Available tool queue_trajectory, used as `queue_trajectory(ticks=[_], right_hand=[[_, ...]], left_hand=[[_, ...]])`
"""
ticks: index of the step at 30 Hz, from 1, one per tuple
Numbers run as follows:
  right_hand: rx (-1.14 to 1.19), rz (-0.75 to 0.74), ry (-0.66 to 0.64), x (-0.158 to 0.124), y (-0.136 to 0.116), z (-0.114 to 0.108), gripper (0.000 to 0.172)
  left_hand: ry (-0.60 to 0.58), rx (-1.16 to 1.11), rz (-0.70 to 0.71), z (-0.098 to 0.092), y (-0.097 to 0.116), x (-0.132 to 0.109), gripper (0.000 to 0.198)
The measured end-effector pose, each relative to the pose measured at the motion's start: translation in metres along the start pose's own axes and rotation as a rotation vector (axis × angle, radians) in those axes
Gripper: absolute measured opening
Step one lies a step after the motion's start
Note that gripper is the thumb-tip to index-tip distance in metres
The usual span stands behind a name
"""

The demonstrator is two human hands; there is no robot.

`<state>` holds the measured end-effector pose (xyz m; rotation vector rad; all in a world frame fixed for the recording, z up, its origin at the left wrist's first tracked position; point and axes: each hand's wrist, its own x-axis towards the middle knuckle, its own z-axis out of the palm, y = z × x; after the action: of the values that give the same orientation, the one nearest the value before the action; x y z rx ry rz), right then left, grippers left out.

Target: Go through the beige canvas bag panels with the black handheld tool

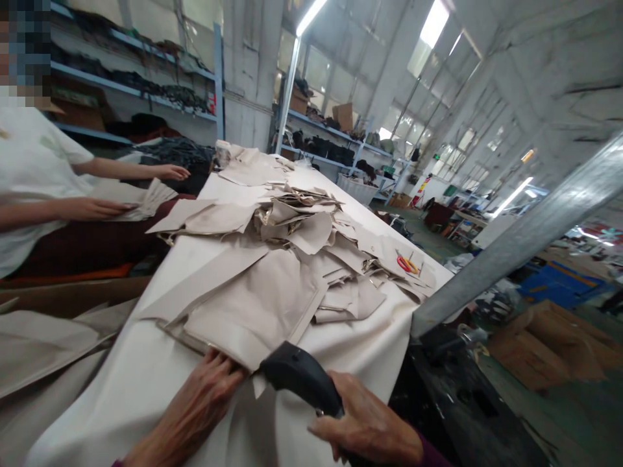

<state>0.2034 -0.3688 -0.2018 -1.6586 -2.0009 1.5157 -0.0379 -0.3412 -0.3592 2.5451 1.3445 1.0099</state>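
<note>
My left hand [195, 408] lies on the near edge of a stack of beige fabric pieces [253, 305], fingers together and pressing on the cloth. My right hand [365, 425] is wrapped around the black handle [299, 376] of large scissors. Their long steel blade [516, 240] rises up and to the right, out of the picture. The fabric lies on a long table covered with white cloth [141, 383].
More cut beige pieces [302, 220] are heaped along the table, with small red-handled scissors [406, 263] on the right side. A person in a white top [34, 175] sits at the left handling fabric. Shelving stands behind; cardboard boxes [549, 344] lie on the floor at right.
</note>
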Motion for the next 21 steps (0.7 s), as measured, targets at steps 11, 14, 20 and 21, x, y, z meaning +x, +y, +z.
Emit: queue_trajectory(ticks=[11, 14, 20, 21], right_hand=[[-0.037, -0.026, 0.299, 0.040, -0.008, -0.051, 0.027], [-0.014, -0.014, 0.299, 0.048, -0.009, -0.056, 0.030], [-0.010, 0.027, 0.453, 0.036, -0.012, -0.076, 0.034], [-0.027, 0.046, 0.495, 0.032, -0.012, -0.081, 0.035]], left_hand=[[0.250, 0.029, 0.115, 0.009, 0.007, -0.002, 0.034], [0.167, 0.014, 0.096, 0.000, 0.017, -0.007, 0.033], [-0.030, -0.013, 0.012, -0.028, 0.033, -0.013, 0.031], [-0.072, -0.021, -0.002, -0.034, 0.035, -0.015, 0.031]])
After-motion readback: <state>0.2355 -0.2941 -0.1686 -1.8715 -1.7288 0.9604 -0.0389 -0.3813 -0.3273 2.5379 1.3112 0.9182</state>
